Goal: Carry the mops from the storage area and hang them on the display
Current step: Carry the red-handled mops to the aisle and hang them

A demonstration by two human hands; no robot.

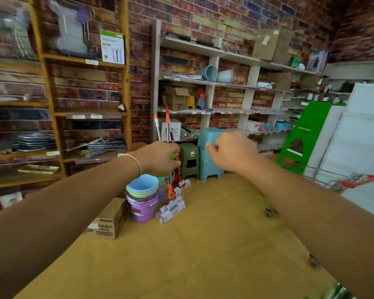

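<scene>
A bundle of mops [172, 203] stands upright on the floor against the brick wall, their wrapped roller heads at the bottom and thin metal handles with orange and red tips [162, 126] rising above. My left hand [159, 158] is closed around the handles at mid height. My right hand [231, 151] hovers just to the right of them, fingers loosely curled, holding nothing. The display is not in view.
Stacked buckets [143, 199] and a cardboard box [108, 223] sit left of the mops. A green stool [189, 159] and stacked blue stools [209, 156] stand behind. Shelves line the walls. A red-handled cart [354, 182] and green stand [302, 139] are right.
</scene>
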